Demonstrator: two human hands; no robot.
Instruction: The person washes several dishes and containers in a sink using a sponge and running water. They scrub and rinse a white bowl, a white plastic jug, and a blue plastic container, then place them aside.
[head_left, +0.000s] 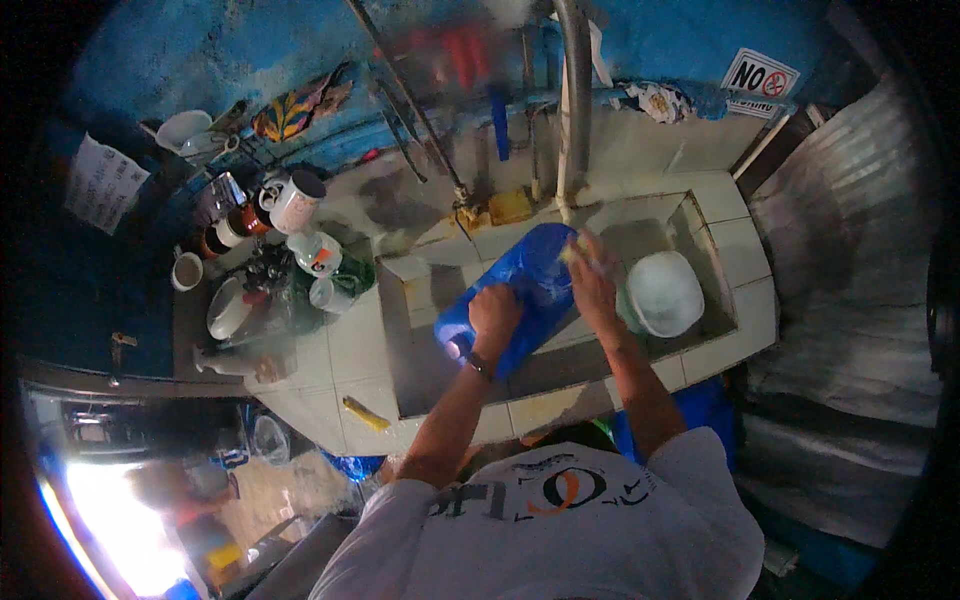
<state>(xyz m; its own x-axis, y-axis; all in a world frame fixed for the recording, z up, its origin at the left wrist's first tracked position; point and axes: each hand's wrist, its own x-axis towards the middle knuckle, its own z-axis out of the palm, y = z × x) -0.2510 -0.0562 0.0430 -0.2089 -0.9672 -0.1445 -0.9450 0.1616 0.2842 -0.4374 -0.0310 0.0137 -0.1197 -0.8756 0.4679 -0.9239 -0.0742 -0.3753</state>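
Observation:
A blue plastic water container (541, 274) lies tilted across the tiled sink (450, 386). My left hand (495, 319) is closed in a fist on its near side, apparently around a handle that the fingers hide. Against the container's far right end, my right hand (592, 289) presses what looks like a yellowish sponge (571, 251); the fingers are blurred and cover most of it. To the right of that hand, a white plastic tub (667, 296) sits in the sink, with a greenish item partly hidden beside it.
Mugs (296, 202), a white jug (315, 253) and other dishes crowd the left counter. A yellow-handled item (366, 414) lies near its front edge. A grey vertical pipe (576, 97) and a thin metal pipe (420, 112) rise behind the sink. Corrugated sheeting (840, 300) stands at right.

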